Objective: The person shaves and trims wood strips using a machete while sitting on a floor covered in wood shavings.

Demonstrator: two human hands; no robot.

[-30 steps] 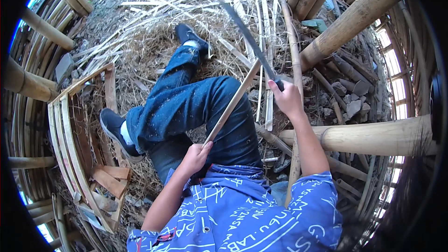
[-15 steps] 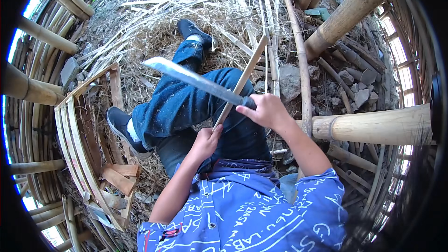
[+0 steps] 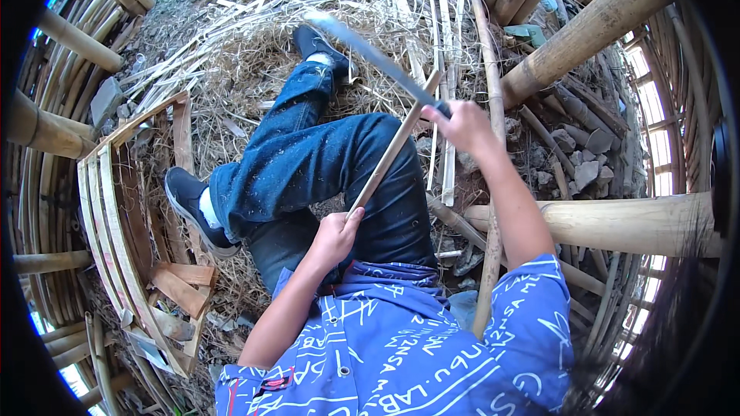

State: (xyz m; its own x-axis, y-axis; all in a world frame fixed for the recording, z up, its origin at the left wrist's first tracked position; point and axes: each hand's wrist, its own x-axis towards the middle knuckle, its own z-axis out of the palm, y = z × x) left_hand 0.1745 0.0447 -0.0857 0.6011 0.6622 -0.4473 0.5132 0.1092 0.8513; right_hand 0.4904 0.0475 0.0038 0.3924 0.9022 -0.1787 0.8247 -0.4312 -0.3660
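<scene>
My left hand (image 3: 336, 234) is closed round the near end of a thin bamboo strip (image 3: 391, 150). The strip slants up and to the right across my bent knee in blue jeans (image 3: 308, 156). My right hand (image 3: 463, 125) grips the dark handle of a machete (image 3: 383, 62). Its long blade points up and to the left, slightly blurred, and crosses the strip close to the far end. Whether the edge touches the strip, I cannot tell.
Shavings (image 3: 254, 54) and long split bamboo strips (image 3: 445, 92) litter the ground ahead. A slatted wooden crate (image 3: 116, 223) stands at the left. A thin pole (image 3: 493, 69), thick bamboo posts (image 3: 586, 35), a horizontal bamboo beam (image 3: 617, 223) and broken stones (image 3: 587, 174) lie to the right.
My right hand has moved away from me along the strip, carrying the machete up towards the far end. My left hand keeps its hold on the near end.
</scene>
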